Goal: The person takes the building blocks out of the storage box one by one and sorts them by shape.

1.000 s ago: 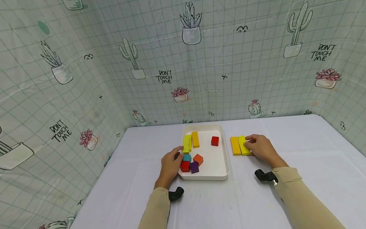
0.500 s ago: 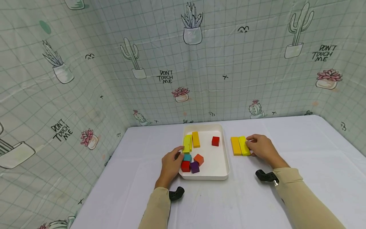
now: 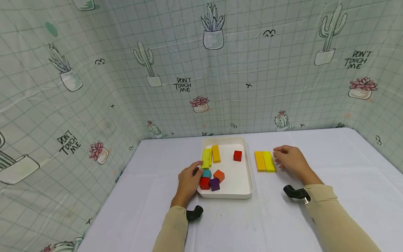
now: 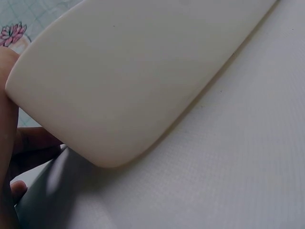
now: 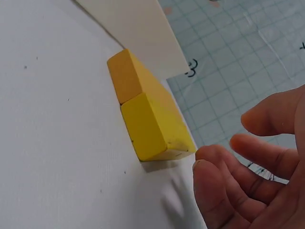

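Head view shows yellow block point(image 3: 269, 162) beside loose right hand point(image 3: 292, 161), left hand point(image 3: 187, 180) gripping tray point(image 3: 235, 177).

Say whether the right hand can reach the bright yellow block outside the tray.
Likely yes: the right hand is beside the bright yellow block with nothing visible between; the amber block touches its opposite side.

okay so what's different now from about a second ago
The right hand has let go of the bright yellow block and drawn slightly right. That block, slanted before, now lies straight alongside the amber block. The left hand stays at the left edge of the white tray, and the blocks inside haven't visibly moved.
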`<action>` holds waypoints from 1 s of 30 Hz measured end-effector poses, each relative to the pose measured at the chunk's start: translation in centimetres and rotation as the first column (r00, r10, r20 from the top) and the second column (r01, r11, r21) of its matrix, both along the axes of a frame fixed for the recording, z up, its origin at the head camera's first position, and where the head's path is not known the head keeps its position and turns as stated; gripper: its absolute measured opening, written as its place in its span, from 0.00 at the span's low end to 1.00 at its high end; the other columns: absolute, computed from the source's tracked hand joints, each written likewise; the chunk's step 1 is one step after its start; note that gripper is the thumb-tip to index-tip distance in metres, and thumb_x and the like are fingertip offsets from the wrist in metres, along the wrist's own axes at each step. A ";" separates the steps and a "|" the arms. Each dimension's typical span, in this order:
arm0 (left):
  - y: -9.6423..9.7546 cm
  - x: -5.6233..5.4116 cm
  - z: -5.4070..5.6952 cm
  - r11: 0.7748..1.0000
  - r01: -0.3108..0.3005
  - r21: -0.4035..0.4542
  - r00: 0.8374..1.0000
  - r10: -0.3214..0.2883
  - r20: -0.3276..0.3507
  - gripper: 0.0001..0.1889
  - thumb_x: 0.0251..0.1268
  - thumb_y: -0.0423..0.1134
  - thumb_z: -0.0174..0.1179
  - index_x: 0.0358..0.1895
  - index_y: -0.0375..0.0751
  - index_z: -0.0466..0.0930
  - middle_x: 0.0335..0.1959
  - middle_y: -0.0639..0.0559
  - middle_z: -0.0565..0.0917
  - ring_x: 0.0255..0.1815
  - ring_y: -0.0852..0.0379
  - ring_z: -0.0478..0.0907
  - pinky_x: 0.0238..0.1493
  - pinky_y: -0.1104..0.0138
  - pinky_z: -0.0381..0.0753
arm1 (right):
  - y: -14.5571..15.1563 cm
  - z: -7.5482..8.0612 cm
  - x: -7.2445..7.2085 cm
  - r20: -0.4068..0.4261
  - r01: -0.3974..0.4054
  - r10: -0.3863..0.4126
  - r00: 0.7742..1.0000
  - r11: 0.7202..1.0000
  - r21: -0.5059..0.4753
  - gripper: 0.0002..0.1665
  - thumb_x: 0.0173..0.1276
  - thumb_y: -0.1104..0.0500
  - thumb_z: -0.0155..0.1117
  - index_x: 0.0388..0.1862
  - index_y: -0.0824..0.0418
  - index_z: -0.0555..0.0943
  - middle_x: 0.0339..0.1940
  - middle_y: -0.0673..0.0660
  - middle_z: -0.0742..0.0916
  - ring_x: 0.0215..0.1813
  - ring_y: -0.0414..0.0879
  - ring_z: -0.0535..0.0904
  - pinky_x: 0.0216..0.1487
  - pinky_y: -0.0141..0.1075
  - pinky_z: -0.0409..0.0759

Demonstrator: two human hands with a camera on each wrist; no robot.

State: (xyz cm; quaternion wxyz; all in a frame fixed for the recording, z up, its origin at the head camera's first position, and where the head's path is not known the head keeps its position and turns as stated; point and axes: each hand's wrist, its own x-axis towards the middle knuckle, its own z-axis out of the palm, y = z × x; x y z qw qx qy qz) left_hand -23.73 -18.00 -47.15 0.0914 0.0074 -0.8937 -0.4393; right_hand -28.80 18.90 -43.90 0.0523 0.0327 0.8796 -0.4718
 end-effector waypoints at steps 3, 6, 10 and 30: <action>-0.1 -0.1 0.0 1.000 -0.007 -0.002 1.000 0.007 0.001 0.19 0.73 0.44 0.56 0.64 0.57 0.80 0.55 0.46 0.83 0.57 0.47 0.77 0.63 0.47 0.73 | -0.4 0.4 0.0 -0.018 -0.009 0.008 1.000 0.999 -0.049 0.28 0.77 0.50 0.51 0.66 0.67 0.74 0.57 0.67 0.81 0.48 0.55 0.80 0.41 0.34 0.83; -0.1 -0.1 -0.1 1.000 -0.008 0.000 1.000 0.008 -0.005 0.19 0.73 0.43 0.56 0.64 0.57 0.80 0.55 0.46 0.83 0.57 0.47 0.76 0.63 0.47 0.73 | -1.2 0.8 -0.1 -0.045 -0.045 0.041 0.998 0.995 -0.094 0.28 0.76 0.51 0.52 0.65 0.68 0.75 0.56 0.67 0.82 0.50 0.55 0.80 0.41 0.34 0.84; -0.1 -0.1 -0.2 1.000 -0.007 0.002 1.000 0.007 -0.009 0.19 0.73 0.43 0.56 0.64 0.56 0.80 0.55 0.46 0.83 0.57 0.47 0.76 0.63 0.46 0.72 | -2.5 1.2 -0.4 -0.060 -0.094 0.086 0.995 0.982 -0.162 0.27 0.76 0.52 0.53 0.65 0.69 0.75 0.55 0.67 0.83 0.51 0.55 0.81 0.43 0.35 0.84; -0.2 -0.2 -0.3 1.000 -0.003 -0.015 1.000 0.002 -0.029 0.20 0.73 0.42 0.56 0.66 0.56 0.79 0.55 0.47 0.83 0.55 0.48 0.77 0.63 0.47 0.72 | -9.0 2.5 -1.7 0.023 -0.215 0.235 0.972 0.918 -0.333 0.27 0.77 0.52 0.56 0.64 0.70 0.75 0.53 0.68 0.84 0.53 0.61 0.82 0.45 0.38 0.85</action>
